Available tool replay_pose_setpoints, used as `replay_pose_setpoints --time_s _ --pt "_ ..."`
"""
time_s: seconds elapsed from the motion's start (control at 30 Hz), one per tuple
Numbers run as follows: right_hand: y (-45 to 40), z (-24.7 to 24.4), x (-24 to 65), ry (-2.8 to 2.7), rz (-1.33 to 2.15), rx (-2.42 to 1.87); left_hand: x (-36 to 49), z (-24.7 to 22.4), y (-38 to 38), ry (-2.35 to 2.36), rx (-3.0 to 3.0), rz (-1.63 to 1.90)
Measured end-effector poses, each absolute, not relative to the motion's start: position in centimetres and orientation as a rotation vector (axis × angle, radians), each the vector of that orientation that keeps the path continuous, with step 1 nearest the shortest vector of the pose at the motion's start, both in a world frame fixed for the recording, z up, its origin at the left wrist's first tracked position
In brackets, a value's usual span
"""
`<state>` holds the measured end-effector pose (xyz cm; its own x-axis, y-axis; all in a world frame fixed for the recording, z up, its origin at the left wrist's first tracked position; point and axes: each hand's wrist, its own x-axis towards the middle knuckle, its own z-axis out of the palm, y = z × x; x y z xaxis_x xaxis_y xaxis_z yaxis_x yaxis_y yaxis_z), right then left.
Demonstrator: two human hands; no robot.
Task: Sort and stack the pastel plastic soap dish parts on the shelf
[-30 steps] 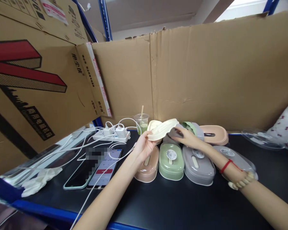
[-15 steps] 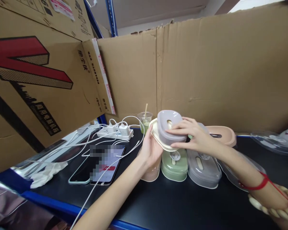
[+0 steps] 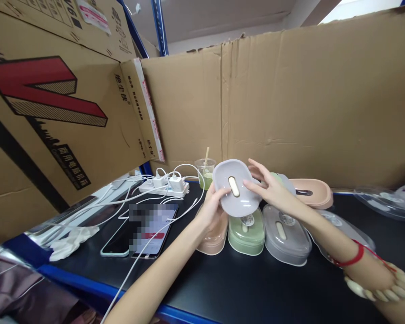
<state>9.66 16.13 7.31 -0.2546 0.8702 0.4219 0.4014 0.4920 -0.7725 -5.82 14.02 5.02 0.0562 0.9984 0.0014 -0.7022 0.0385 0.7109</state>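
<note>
A pale lilac oval container (image 3: pixel 236 180) with a cream piece in its middle slot is held above the row of boxes, its top tilted toward me. My left hand (image 3: pixel 212 204) grips its left edge, thumb on the top. My right hand (image 3: pixel 268 186) is at its right edge, with fingertips on the surface. Below stand a pink box (image 3: pixel 214 238), a green box (image 3: pixel 245 238) and a grey box (image 3: pixel 286 238), all with clear lids. Farther right, a clear-lidded box (image 3: pixel 347 231) lies partly behind my right forearm. A peach container (image 3: pixel 315 191) sits behind them.
Two phones (image 3: pixel 158 234) lie on the left, crossed by white cables. A power strip (image 3: pixel 164 189) and a cup with a straw (image 3: pixel 206 177) stand at the back. Crumpled tissue (image 3: pixel 72 240) lies far left, a clear lid (image 3: pixel 384 202) far right. Cardboard (image 3: pixel 290 99) walls the back.
The lilac container has turned so its top faces me more. My left thumb has come over its top, and my right hand has shifted to its right edge.
</note>
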Motion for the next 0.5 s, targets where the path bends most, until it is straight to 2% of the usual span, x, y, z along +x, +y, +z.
replay_pose_setpoints --time_s 0.1,0.17,0.37,0.5 --pt "16.0 7.6 9.6 -1.801 1.038 -1.22 -5.6 4.9 13.8 0.596 0.688 1.446" --pt "15.6 7.7 9.8 -1.85 1.163 -1.222 -5.5 4.8 13.8 0.604 0.732 1.451" --pt "14.9 6.8 9.7 -1.934 1.137 -1.245 -5.7 4.0 14.1 0.638 0.775 1.495" --pt "14.9 6.8 8.8 -1.726 0.998 -1.347 -5.9 3.8 14.1 0.771 0.774 1.457"
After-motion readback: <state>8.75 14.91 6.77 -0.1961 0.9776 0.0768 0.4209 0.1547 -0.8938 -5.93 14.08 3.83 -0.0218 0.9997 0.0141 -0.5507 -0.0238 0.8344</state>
